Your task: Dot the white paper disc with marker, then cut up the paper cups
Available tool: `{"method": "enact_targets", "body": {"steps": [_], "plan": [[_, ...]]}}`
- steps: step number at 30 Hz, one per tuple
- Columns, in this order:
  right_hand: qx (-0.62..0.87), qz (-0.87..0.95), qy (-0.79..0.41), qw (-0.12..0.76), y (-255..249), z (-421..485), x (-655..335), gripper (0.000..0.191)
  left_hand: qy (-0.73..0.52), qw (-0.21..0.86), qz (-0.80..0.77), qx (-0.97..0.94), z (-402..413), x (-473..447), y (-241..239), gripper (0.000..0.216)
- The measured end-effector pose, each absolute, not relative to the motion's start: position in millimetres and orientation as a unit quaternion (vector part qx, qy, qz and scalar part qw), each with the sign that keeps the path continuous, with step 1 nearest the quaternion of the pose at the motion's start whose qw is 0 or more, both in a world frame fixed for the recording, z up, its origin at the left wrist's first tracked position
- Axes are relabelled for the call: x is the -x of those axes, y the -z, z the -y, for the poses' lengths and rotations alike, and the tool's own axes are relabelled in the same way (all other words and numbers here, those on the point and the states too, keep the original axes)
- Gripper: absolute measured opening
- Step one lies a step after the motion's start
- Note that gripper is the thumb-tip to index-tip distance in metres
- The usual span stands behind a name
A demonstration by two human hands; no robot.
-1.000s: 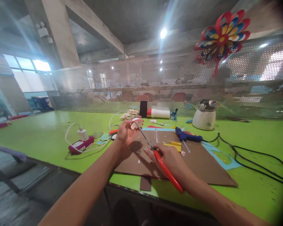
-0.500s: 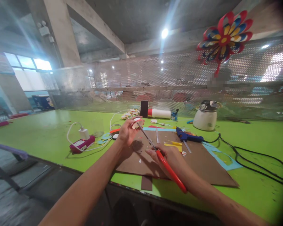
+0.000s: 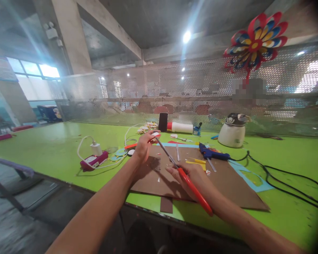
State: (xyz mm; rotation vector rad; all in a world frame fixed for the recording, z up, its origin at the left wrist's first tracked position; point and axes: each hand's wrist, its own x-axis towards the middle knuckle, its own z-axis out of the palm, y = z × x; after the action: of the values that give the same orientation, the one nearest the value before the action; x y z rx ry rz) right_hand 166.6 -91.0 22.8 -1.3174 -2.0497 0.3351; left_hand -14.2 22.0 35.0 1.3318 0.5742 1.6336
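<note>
My left hand [image 3: 144, 146] pinches a small white piece with a red edge [image 3: 155, 134], perhaps paper or foam sheet. In my right hand [image 3: 192, 176] is a pair of scissors [image 3: 194, 192] with red handles, pointing away and to the left. Their blade tips meet the white piece; whether the blades are parted I cannot make out. Both hands are above a brown board [image 3: 228, 187], on which small scraps [image 3: 158, 180] and yellow strips [image 3: 198, 162] lie.
A blue glue gun [image 3: 213, 154] with a black cord lies on the board's far right. Beyond stand a white jug [image 3: 231, 134], a phone [image 3: 163, 122] and a white-and-red cylinder [image 3: 181, 127]. Left is a magenta power strip [image 3: 94, 161]. Blue sheet [image 3: 250, 174] lies right. A perforated screen [image 3: 137, 98] borders the green table.
The white piece has turned in my left hand, so less of its face shows. The scissors stay at its edge. The whole view has shifted slightly.
</note>
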Motion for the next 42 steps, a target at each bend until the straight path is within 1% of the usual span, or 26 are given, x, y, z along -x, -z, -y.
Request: {"method": "enact_targets", "body": {"steps": [6,10,17,23,28,32,38,42], "plan": [[0.499,0.791,-0.133,0.329,-26,91,-167,0.047,-0.663,0.411,-0.255,-0.572,-30,22,-33,0.022],[0.503,0.784,-0.154,0.33,-28,90,-168,0.048,-0.664,0.406,-0.257,-0.572,-32,25,-33,0.02],[0.502,0.754,-0.272,0.324,-33,93,-170,0.051,-0.663,0.462,-0.233,-0.541,-25,20,-37,0.022],[0.486,0.765,-0.279,0.317,-38,101,-171,0.053,-0.672,0.505,-0.208,-0.5,-27,23,-36,0.018],[0.49,0.747,-0.278,0.352,-36,96,-174,0.049,-0.671,0.546,-0.183,-0.467,-27,26,-37,0.022],[0.455,0.737,-0.347,0.359,-39,95,-178,0.045,-0.666,0.575,-0.173,-0.444,-26,27,-38,0.023],[0.434,0.68,-0.49,0.331,-38,97,-179,0.044,-0.664,0.594,-0.162,-0.424,-25,25,-37,0.024],[0.435,0.675,-0.501,0.324,-32,96,-180,0.047,-0.668,0.604,-0.149,-0.408,-24,23,-37,0.025]]}}
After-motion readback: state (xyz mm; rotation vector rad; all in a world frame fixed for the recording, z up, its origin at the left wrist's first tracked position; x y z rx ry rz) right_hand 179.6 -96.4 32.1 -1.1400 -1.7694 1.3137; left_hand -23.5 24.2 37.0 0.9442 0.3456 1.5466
